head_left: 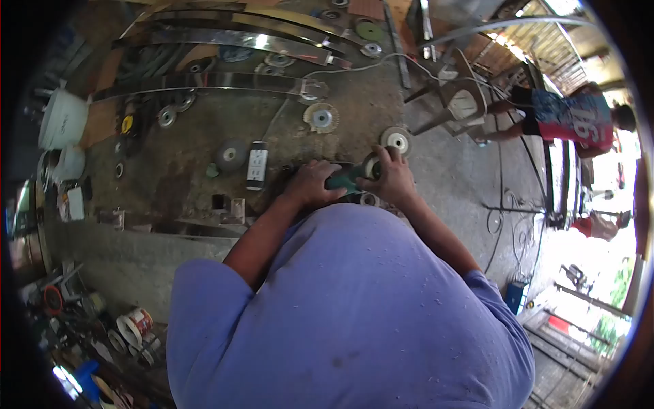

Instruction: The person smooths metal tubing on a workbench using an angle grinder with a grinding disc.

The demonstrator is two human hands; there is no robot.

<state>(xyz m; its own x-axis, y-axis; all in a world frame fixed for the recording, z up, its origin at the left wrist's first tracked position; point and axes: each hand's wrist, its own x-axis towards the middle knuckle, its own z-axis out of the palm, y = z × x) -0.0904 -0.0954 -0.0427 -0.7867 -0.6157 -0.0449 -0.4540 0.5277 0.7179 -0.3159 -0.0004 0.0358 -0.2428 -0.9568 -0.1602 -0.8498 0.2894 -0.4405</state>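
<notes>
A green power tool, which looks like an angle grinder point(345, 180), lies between my hands close to my body. My left hand point(315, 183) is closed around its green body from the left. My right hand point(395, 178) grips the other end, fingers curled at a round pale disc point(371, 167). Just beyond my right hand is a grinding wheel point(396, 142) with a pale centre. Farther out on the worktable lies a tan flap wheel point(321, 118). A white power strip point(256, 165) sits to the left of my left hand.
Long shiny metal strips point(225, 82) span the far side of the table point(204, 129). White buckets point(63, 119) stand at left. A cable point(375, 65) crosses the far side. A chair point(465, 102) and a person point(569, 117) are at right. Clutter fills the lower left.
</notes>
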